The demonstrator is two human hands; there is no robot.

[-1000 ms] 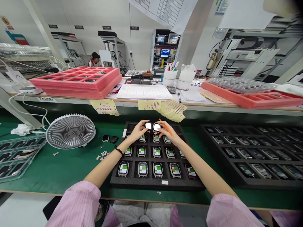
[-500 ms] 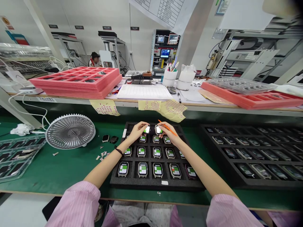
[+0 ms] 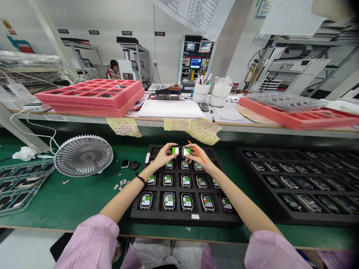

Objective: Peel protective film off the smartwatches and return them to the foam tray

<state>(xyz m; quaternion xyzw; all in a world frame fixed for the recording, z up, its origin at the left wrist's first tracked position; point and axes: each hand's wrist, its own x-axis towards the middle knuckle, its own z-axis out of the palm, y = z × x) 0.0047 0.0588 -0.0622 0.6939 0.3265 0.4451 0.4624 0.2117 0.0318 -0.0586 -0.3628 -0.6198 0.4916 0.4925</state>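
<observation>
"Green and white light up both screens. What do your hands have?"

"One watch each. My left hand (image 3: pixel 163 155) pinches the left watch (image 3: pixel 175 150) by its sides; my right hand (image 3: pixel 204 153) grips the right watch (image 3: pixel 186 151), with an orange stick (image 3: pixel 195 148) in it too."

"Where are they?"

"Side by side, just apart, above the far edge of a black foam tray (image 3: pixel 174 216). It sits on the green tabletop (image 3: pixel 89 203), close to the near edge. More lit watches (image 3: pixel 169 200) lie in its pockets."

"And around it?"

"A grey fan (image 3: pixel 84 155) towards the tabletop's far left corner, two loose watches (image 3: pixel 125 163) between fan and tray, and a second black tray (image 3: pixel 316 218) at the right edge."
</observation>
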